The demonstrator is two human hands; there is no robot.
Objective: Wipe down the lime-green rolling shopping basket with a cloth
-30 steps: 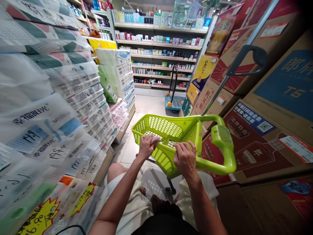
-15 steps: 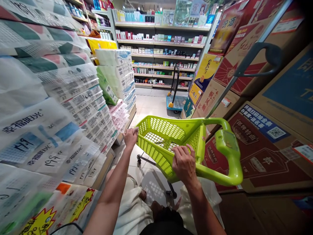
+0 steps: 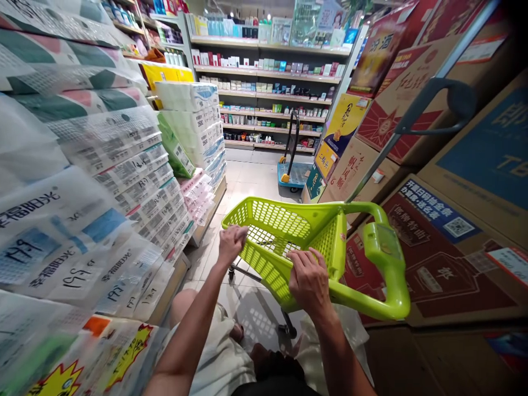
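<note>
A lime-green shopping cart [image 3: 284, 217] stands in front of me, its basket bare inside and its thick handle [image 3: 398, 286] pointing right. My left hand [image 3: 231, 242] is closed over the basket's near rim towards the front end. Further right along that same rim, my right hand [image 3: 310, 278] curls its fingers over the edge near the handle end. Below the basket, a dark caster [image 3: 287, 329] rests on the tiled floor between my feet and the cart.
Stacked tissue packs [image 3: 132, 137] line the left side. Cartons [image 3: 437, 253] are piled on the right, with a grey pole with a dark blue grip [image 3: 437, 107] before them. A blue platform trolley [image 3: 297, 175] stands ahead, before shelves of goods [image 3: 268, 74].
My left hand has slid along the cart's rim to the right, closer to my right hand. My right hand stays on the rim. The view has shifted slightly.
</note>
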